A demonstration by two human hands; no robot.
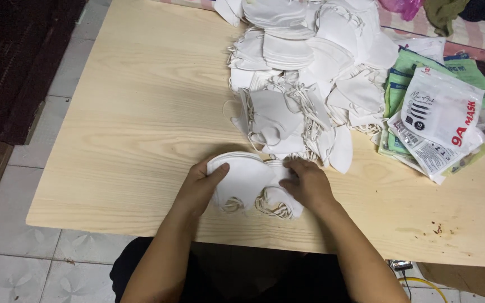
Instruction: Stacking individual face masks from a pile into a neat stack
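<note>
Squaring up a small stack of white masks [242, 178] on the table [130, 112].

Left hand [202, 188] clamps the stack's near-left edge, right hand [308, 184] presses fingers together on its right side, just below the big pile [304, 73]; next, I'd judge, aligning edges and tucking loops.

Two hands: left hand [202, 185], right hand [309, 182]. One small stack of white face masks [248, 178] at the surface's near edge, number in it not countable. One large heap of white face masks [310, 67] toward the far edge, too many to count. One pile of printed mask packets [439, 112] at the right edge, several, overlapping.
</note>
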